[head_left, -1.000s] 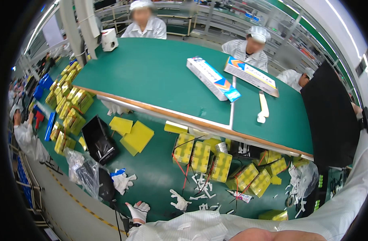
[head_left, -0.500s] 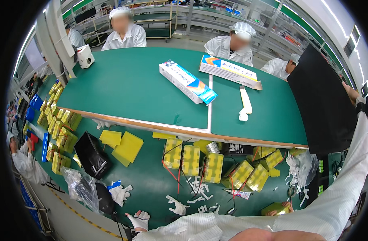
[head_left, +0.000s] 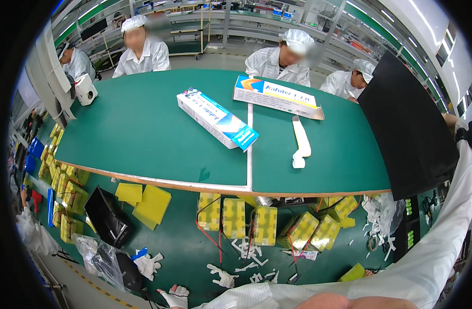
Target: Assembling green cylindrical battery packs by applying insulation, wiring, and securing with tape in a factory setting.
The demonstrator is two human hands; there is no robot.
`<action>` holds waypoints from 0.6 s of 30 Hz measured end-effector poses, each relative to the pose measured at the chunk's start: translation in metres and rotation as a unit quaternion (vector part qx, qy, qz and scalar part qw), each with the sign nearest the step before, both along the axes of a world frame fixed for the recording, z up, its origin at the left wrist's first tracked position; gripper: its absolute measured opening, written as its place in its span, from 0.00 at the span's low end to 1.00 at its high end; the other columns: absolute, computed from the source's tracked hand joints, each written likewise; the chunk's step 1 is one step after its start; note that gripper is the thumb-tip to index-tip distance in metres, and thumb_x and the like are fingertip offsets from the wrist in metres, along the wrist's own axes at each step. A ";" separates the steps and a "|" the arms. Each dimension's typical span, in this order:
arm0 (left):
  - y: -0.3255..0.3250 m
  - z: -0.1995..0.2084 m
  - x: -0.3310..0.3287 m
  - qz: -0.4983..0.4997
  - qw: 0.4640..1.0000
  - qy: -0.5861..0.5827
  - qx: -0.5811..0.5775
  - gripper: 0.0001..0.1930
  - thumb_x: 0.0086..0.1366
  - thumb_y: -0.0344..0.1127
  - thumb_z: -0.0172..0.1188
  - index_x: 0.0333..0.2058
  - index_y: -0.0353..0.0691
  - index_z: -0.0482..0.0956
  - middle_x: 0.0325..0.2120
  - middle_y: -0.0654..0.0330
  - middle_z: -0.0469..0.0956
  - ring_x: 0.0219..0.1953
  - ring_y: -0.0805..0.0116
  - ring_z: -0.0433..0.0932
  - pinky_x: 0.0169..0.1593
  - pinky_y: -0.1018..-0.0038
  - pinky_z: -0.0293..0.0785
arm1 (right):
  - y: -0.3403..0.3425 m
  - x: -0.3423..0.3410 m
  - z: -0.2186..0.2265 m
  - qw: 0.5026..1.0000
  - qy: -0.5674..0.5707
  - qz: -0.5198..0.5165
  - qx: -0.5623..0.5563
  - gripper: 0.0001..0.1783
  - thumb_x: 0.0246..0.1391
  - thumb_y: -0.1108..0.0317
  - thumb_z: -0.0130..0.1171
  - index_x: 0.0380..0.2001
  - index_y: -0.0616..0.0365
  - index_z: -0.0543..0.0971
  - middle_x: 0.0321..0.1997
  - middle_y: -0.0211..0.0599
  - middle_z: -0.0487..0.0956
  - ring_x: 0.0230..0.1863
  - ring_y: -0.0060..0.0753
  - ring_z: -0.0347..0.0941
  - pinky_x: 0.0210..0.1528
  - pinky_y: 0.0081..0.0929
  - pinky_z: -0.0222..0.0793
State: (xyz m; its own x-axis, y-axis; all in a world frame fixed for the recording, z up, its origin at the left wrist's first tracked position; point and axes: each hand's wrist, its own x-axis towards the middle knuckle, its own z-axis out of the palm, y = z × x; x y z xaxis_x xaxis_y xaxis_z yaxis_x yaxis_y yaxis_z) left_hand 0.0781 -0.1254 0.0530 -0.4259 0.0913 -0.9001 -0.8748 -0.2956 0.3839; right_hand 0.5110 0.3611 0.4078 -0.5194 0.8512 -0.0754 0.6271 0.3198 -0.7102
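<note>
My right arm stretches along the right side, and my right hand (head_left: 452, 121) grips the outer edge of a large black panel (head_left: 401, 129); the panel hides part of the fingers. The panel stands tilted beside the raised green shelf. Down at the bottom, my left hand (head_left: 175, 297), in a white glove with bare fingertips, has its thumb and fingers apart and holds nothing. Nearest to it lies an empty white glove (head_left: 223, 276). A yellow-wrapped block (head_left: 353, 273) shows beyond my right sleeve, with someone's fingertips (head_left: 369, 273) beside it.
Several yellow battery packs (head_left: 234, 218) with red and black wires line the lower bench. A black box (head_left: 107, 216), yellow sheets (head_left: 152, 207) and white scraps (head_left: 249, 251) lie around them. Two cartons (head_left: 218, 118) rest on the green shelf (head_left: 143, 129). Co-workers (head_left: 140, 54) sit beyond.
The view has shifted, so the shelf and bench appear lower and farther left. The yellow-wrapped block near my right sleeve has tilted. My right hand stays at the panel's edge.
</note>
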 end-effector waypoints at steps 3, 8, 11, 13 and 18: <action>-0.010 -0.013 -0.004 -0.014 1.000 -0.005 0.018 0.44 0.47 0.83 0.47 0.30 0.39 0.71 0.18 0.60 0.67 0.20 0.62 0.64 0.27 0.67 0.61 | -0.147 -0.118 -0.250 0.974 0.156 0.119 -0.116 0.27 0.48 0.69 0.57 0.53 0.57 0.66 0.61 0.52 0.67 0.62 0.46 0.63 0.60 0.36 0.62; -0.012 -0.010 -0.004 -0.019 0.998 0.002 0.053 0.45 0.48 0.83 0.46 0.31 0.37 0.69 0.18 0.58 0.67 0.20 0.61 0.64 0.27 0.66 0.62 | -0.307 -0.224 -0.445 0.924 0.310 0.168 -0.150 0.30 0.41 0.76 0.61 0.50 0.57 0.65 0.64 0.56 0.63 0.65 0.51 0.60 0.62 0.39 0.60; -0.004 -0.001 -0.001 -0.004 1.000 0.008 0.021 0.46 0.49 0.83 0.45 0.32 0.34 0.69 0.19 0.55 0.69 0.23 0.57 0.67 0.30 0.63 0.65 | -0.340 -0.238 -0.492 0.910 0.342 0.192 -0.134 0.32 0.37 0.81 0.64 0.49 0.57 0.65 0.66 0.59 0.61 0.67 0.53 0.58 0.64 0.41 0.58; -0.017 -0.014 -0.007 -0.023 0.998 0.004 0.066 0.46 0.50 0.82 0.44 0.32 0.34 0.69 0.20 0.54 0.69 0.22 0.57 0.67 0.30 0.62 0.66 | -0.337 -0.238 -0.502 0.900 0.353 0.214 -0.139 0.33 0.36 0.82 0.64 0.48 0.57 0.64 0.67 0.60 0.60 0.68 0.53 0.57 0.64 0.42 0.57; -0.022 -0.012 -0.007 -0.021 0.998 -0.004 0.052 0.44 0.50 0.83 0.44 0.30 0.38 0.69 0.17 0.60 0.65 0.20 0.61 0.62 0.27 0.65 0.60 | -0.349 -0.239 -0.506 0.909 0.321 0.193 -0.182 0.32 0.36 0.81 0.64 0.47 0.57 0.64 0.68 0.57 0.59 0.68 0.52 0.56 0.65 0.41 0.56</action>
State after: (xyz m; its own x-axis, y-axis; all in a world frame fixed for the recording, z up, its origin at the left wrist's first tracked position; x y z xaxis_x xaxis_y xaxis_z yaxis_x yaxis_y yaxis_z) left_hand 0.0707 -0.1470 0.0410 -0.4135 0.2015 -0.8879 -0.8897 -0.2965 0.3470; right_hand 0.2720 0.0124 -0.0982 -0.8107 0.5752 0.1089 -0.0635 0.0985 -0.9931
